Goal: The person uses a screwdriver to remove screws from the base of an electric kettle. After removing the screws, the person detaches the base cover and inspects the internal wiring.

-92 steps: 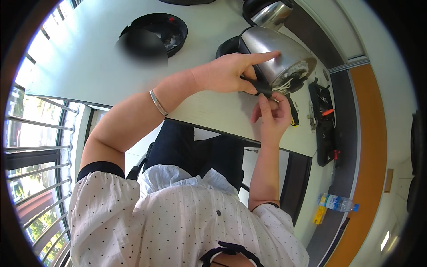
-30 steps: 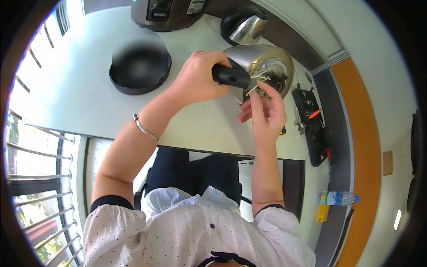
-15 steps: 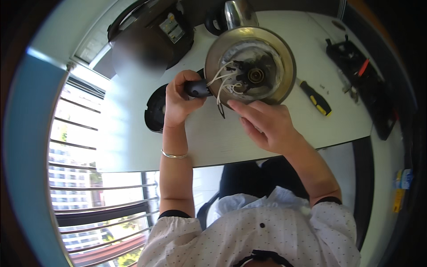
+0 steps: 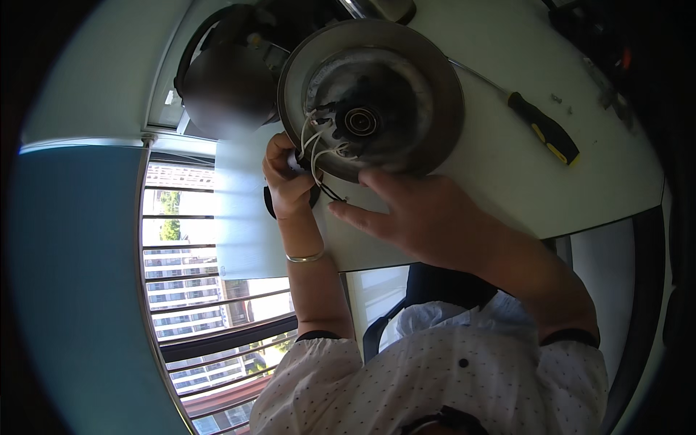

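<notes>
A metal electric kettle (image 4: 395, 94) is tilted with its underside facing me. Its base cover is off, showing a round black connector (image 4: 361, 122) in the middle and white wires (image 4: 313, 145) running to the handle side. My left hand (image 4: 287, 181) is closed around the dark handle (image 4: 296, 161) at the kettle's left. Just below the kettle's near rim is my right hand (image 4: 435, 217), fingers apart, one fingertip at the rim and another near a black wire (image 4: 331, 192). A round black cover (image 4: 268, 201) lies mostly hidden behind my left hand.
On the white table (image 4: 500, 174), a black-and-yellow screwdriver (image 4: 544, 130) lies right of the kettle beside small screws (image 4: 557, 98). A dark tool case (image 4: 609, 51) sits at the far right. A black appliance (image 4: 279, 58) and another metal vessel (image 4: 388, 9) stand behind. Window blinds (image 4: 217, 275) are at left.
The view has shifted, and the kettle appears larger and closer. My right hand has moved left along the rim, its fingers nearer the wires. My left hand keeps its hold on the handle.
</notes>
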A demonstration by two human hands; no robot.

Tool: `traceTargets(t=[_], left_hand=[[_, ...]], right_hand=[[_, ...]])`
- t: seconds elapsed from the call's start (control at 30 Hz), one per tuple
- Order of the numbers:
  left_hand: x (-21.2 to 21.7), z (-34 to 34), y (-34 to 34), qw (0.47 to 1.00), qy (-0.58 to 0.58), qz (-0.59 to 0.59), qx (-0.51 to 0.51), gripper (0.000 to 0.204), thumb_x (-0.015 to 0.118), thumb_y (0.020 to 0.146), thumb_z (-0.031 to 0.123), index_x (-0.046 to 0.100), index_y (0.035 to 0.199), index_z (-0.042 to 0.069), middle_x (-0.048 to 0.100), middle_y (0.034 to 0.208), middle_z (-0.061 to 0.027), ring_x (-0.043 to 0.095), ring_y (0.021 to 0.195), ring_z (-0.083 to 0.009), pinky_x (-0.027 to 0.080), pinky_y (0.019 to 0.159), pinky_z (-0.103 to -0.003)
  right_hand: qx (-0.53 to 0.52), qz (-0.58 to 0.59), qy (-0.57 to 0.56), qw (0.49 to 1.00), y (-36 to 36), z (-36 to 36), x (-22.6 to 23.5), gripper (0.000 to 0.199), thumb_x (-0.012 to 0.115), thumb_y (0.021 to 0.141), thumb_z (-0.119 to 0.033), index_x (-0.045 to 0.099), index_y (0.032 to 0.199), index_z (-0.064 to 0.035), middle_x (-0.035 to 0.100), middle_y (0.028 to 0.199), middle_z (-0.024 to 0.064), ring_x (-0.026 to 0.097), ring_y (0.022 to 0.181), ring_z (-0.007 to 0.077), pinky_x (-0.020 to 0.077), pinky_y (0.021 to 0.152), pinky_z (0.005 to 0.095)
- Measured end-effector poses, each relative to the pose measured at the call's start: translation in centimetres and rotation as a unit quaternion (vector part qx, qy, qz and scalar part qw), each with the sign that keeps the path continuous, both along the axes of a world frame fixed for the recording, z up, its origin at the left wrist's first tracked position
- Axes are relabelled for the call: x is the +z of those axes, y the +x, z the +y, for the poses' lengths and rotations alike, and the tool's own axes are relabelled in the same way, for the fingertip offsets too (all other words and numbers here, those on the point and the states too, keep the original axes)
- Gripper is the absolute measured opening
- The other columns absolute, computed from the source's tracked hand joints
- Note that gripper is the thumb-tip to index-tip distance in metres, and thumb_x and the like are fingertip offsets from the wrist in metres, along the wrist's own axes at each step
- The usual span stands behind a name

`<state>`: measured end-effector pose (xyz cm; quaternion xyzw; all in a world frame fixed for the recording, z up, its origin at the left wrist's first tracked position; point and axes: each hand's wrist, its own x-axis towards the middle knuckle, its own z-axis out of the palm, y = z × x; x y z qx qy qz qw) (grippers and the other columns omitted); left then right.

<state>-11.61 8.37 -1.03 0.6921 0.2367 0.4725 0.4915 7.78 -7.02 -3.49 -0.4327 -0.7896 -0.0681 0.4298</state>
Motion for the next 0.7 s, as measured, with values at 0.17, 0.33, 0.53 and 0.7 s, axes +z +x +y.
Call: traceTargets(t=[0.17, 0.33, 0.53, 0.7], left_hand=[[-0.3, -0.2, 0.3, 1.000, -0.007, -0.010, -0.024, 0.045, 0.056, 0.045, -0.007, 0.053, 0.089, 0.000, 0.064, 0.091, -0.0109, 0.060, 0.083, -0.0184, 0.046, 0.079, -0.026], [-1.2, 0.1, 0.5, 0.998, -0.026, -0.005, -0.057, 0.052, 0.065, 0.046, -0.011, 0.055, 0.095, 0.000, 0.066, 0.098, -0.0128, 0.063, 0.088, -0.0207, 0.049, 0.084, -0.030], [-2.2, 0.6, 0.5, 0.989, -0.073, -0.004, -0.127, 0.067, 0.075, 0.047, -0.014, 0.057, 0.110, -0.004, 0.067, 0.107, -0.0147, 0.064, 0.099, -0.0228, 0.052, 0.089, -0.035], [-2.5, 0.9, -0.2, 0.992, -0.081, 0.030, -0.088, 0.073, 0.087, 0.045, -0.009, 0.058, 0.111, -0.001, 0.066, 0.111, -0.0138, 0.063, 0.101, -0.0211, 0.051, 0.091, -0.036]], right_hand=[[-0.015, -0.012, 0.017, 1.000, 0.2, -0.1, -0.2, 0.043, 0.060, 0.081, -0.016, 0.061, 0.123, -0.0170, 0.055, 0.107, 0.0128, 0.061, 0.069, 0.0113, 0.0510, 0.050, 0.0226], [-0.044, -0.001, -0.005, 0.999, -0.1, -0.2, -0.8, 0.039, 0.062, 0.080, -0.014, 0.062, 0.119, -0.0104, 0.055, 0.105, 0.0145, 0.061, 0.067, 0.0137, 0.0506, 0.049, 0.0225], [-0.081, -0.007, -0.034, 0.996, -0.5, -0.6, -1.3, 0.038, 0.064, 0.080, -0.014, 0.062, 0.117, -0.0077, 0.056, 0.103, 0.0153, 0.061, 0.068, 0.0166, 0.0514, 0.050, 0.0237], [-0.082, -0.013, -0.052, 0.995, -0.7, -0.7, -1.5, 0.038, 0.064, 0.079, -0.013, 0.062, 0.117, -0.0063, 0.056, 0.107, 0.0170, 0.062, 0.071, 0.0180, 0.0523, 0.050, 0.0245]])
